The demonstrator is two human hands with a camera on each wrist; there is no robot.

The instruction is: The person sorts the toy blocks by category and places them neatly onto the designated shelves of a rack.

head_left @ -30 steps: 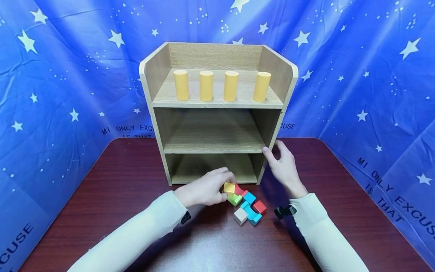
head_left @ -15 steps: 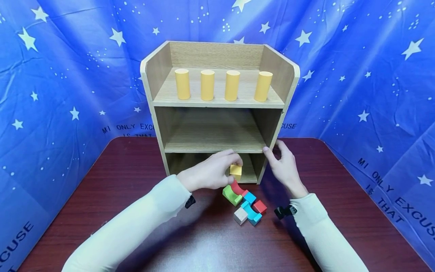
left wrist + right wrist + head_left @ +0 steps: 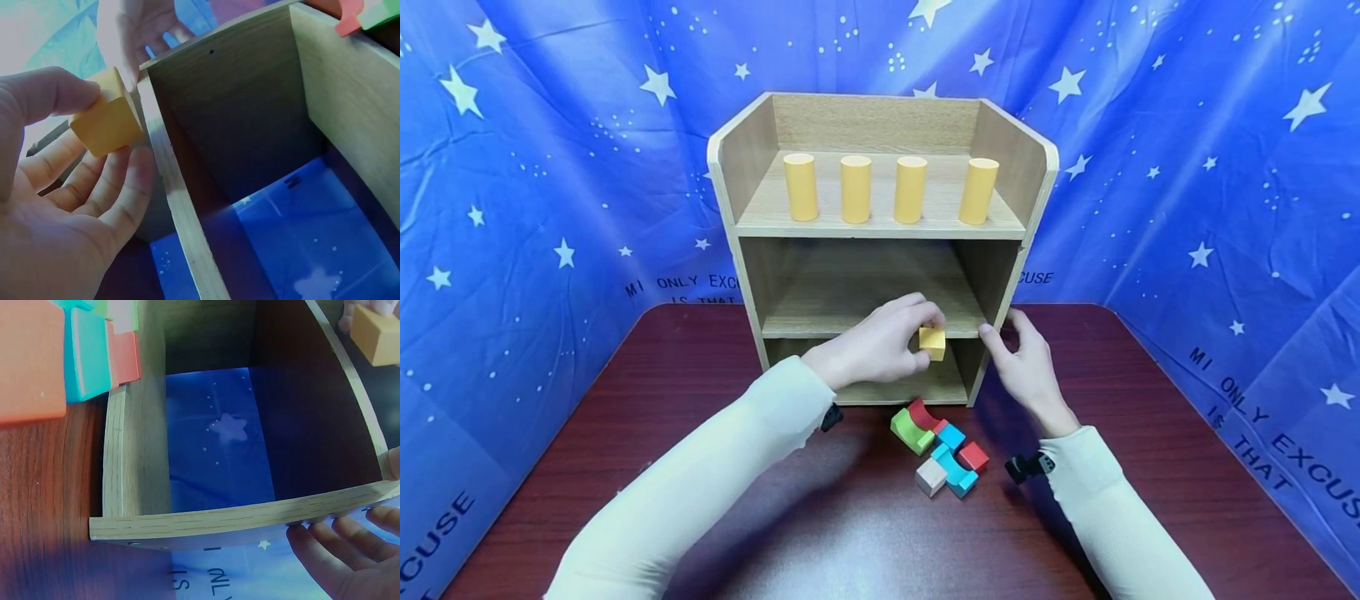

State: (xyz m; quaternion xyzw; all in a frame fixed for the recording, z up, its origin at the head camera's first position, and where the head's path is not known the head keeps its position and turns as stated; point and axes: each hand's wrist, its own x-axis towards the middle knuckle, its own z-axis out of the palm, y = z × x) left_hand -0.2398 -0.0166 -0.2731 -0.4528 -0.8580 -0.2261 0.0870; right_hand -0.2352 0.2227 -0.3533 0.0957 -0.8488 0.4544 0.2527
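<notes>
My left hand pinches a yellow cube block between thumb and fingers, in front of the middle board of the wooden shelf. In the left wrist view the yellow block shows close to that board's front edge. My right hand holds the shelf's right side panel, thumb at the front edge. Seen from the right wrist, its fingers lie along the panel's outer face. On the table before the shelf lie a green arch block, a red arch block and a blue arch block.
Several yellow cylinders stand in a row on the top shelf. Beside the arches lie a blue block, a red cube and a pale wooden cube. A blue starry curtain surrounds the dark red table.
My left hand has lifted the yellow cube from beside the green arch, up and slightly right to the height of the middle board. The right hand stays on the side panel.
</notes>
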